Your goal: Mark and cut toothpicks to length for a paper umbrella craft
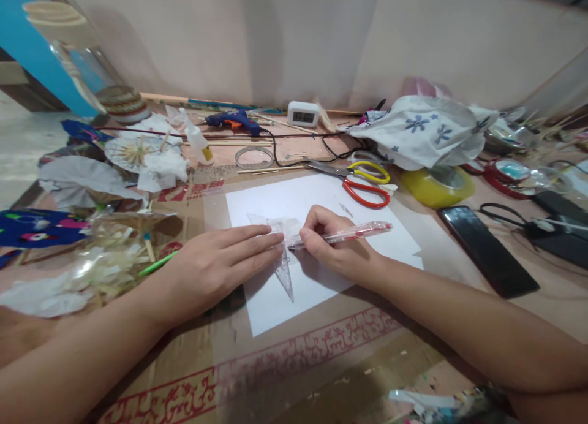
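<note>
My left hand (220,261) lies flat with its fingers stretched out, pressing a clear set square (283,274) onto a white sheet of paper (316,301). Part of the set square is hidden under those fingers. My right hand (333,240) is closed around a clear pen with red parts (367,230), its tip on the paper beside the set square's edge. A small pale, thin piece (290,227) shows between the two hands; I cannot tell what it is. The paper rests on a flattened cardboard sheet (193,350) with red print.
Behind the paper are scissors (367,193), a tape roll (436,186), a glue gun (234,122), a small clock (303,113) and a glue bottle (198,142). A phone (487,249) lies at right. Small paper umbrellas (133,151) crowd the left. A glass jar (117,99) stands behind them.
</note>
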{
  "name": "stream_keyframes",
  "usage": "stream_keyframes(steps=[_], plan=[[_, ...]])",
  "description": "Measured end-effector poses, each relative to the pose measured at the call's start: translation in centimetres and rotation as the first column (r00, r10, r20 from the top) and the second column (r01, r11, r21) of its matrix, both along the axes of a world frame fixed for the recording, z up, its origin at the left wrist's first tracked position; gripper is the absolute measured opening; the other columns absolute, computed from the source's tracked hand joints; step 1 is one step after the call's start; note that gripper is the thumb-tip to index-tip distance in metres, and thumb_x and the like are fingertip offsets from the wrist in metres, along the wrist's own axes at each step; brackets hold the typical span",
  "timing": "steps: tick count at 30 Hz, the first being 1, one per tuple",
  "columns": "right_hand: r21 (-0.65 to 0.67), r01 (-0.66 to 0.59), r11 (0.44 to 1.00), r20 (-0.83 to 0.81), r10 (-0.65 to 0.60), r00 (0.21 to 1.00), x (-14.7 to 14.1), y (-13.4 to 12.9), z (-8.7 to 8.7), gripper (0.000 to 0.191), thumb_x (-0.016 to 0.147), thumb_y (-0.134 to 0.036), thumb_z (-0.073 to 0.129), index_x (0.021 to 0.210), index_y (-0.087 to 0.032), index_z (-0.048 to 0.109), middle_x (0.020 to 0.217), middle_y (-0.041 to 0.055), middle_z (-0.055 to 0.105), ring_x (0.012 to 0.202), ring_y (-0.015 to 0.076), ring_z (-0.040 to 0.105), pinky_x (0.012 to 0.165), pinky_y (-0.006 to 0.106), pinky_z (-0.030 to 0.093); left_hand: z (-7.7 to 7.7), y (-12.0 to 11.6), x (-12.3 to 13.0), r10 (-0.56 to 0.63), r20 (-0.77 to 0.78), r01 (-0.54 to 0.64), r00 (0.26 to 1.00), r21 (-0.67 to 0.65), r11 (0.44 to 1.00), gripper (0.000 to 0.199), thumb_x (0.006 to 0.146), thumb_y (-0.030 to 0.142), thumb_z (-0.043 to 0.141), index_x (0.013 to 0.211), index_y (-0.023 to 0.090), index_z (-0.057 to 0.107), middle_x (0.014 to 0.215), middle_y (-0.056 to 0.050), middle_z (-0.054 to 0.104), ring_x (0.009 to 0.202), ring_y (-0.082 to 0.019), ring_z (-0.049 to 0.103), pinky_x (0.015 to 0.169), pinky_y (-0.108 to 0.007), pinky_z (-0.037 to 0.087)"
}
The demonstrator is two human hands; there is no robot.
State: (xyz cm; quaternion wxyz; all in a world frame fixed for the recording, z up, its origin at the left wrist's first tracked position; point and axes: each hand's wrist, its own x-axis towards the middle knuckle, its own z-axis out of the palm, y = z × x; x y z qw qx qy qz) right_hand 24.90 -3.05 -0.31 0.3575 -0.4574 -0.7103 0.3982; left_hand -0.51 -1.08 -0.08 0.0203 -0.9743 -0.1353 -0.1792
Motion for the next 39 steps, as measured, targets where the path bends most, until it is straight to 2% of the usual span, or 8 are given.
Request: stream_keyframes(steps=[7, 12, 17, 22, 31, 39], plan=[[0.039, 0.072, 0.997, -0.083, -0.068, 0.994, 0.4, -0.8, -0.2, 0.02, 0.093, -0.032, 0.055, 0.078, -0.022, 0.048, 0.062, -0.0055, 0.052, 0.054, 0.0102, 0.047, 0.051, 0.025, 0.036, 0.0, 0.0, -0.1, 0.01, 0.024, -0.01, 1.0, 0.021, 1.0, 0.039, 0.1, 0.015, 0.042, 0.138, 0.012, 0.052, 0.14, -0.01, 0.059, 0.131, -0.023, 0.053, 0.11, -0.041, 0.048], [0.005, 0.009, 1.0, -0.066, -0.009, 0.998, 0.3, -0.7, -0.4, 0.019, 0.094, -0.033, 0.056, 0.08, -0.022, 0.049, 0.063, -0.0047, 0.055, 0.055, 0.0109, 0.049, 0.052, 0.026, 0.036, 0.2, -0.1, 0.2, 0.009, 0.011, -0.01, 1.0, 0.041, 0.999, 0.037, 0.099, 0.014, 0.046, 0.135, 0.01, 0.054, 0.138, -0.012, 0.061, 0.127, -0.024, 0.056, 0.106, -0.041, 0.051], [-0.015, -0.004, 1.0, -0.08, 0.003, 0.997, 0.1, -0.3, -0.2, 0.018, 0.093, -0.03, 0.053, 0.079, -0.022, 0.046, 0.063, -0.0048, 0.055, 0.054, 0.011, 0.049, 0.052, 0.026, 0.037, 0.2, -0.2, 0.4, 0.013, -0.024, -0.012, 1.0, 0.057, 0.998, 0.036, 0.1, 0.014, 0.041, 0.132, 0.011, 0.057, 0.135, -0.011, 0.063, 0.123, -0.024, 0.059, 0.102, -0.04, 0.053], [0.027, 0.001, 1.0, -0.012, 0.0, 1.0, 0.1, -0.1, 0.0, 0.018, 0.091, -0.027, 0.053, 0.076, -0.022, 0.044, 0.061, -0.0061, 0.051, 0.053, 0.0101, 0.046, 0.05, 0.025, 0.034, 0.2, -0.1, 0.4, 0.025, -0.073, -0.02, 0.997, 0.062, 0.998, 0.037, 0.102, 0.016, 0.035, 0.128, 0.013, 0.06, 0.127, -0.009, 0.068, 0.114, -0.023, 0.064, 0.091, -0.037, 0.056], [0.029, -0.008, 1.0, 0.074, 0.005, 0.997, 0.1, -0.3, 0.0, 0.02, 0.091, -0.03, 0.053, 0.075, -0.022, 0.045, 0.06, -0.0064, 0.049, 0.053, 0.0098, 0.043, 0.05, 0.025, 0.033, 1.0, 0.0, 0.5, 0.025, -0.128, -0.021, 0.991, 0.033, 0.999, 0.037, 0.102, 0.017, 0.032, 0.125, 0.015, 0.062, 0.125, -0.009, 0.069, 0.112, -0.021, 0.064, 0.09, -0.033, 0.054], [0.016, -0.008, 1.0, 0.093, 0.007, 0.996, 0.0, -0.2, 0.2, 0.02, 0.091, -0.032, 0.053, 0.076, -0.022, 0.046, 0.061, -0.0057, 0.05, 0.053, 0.0102, 0.043, 0.051, 0.026, 0.033, 1.0, -0.1, 0.7, 0.007, -0.125, 0.004, 0.992, 0.093, 0.996, 0.038, 0.101, 0.014, 0.03, 0.122, 0.01, 0.062, 0.123, -0.01, 0.07, 0.109, -0.023, 0.065, 0.088, -0.035, 0.055]])
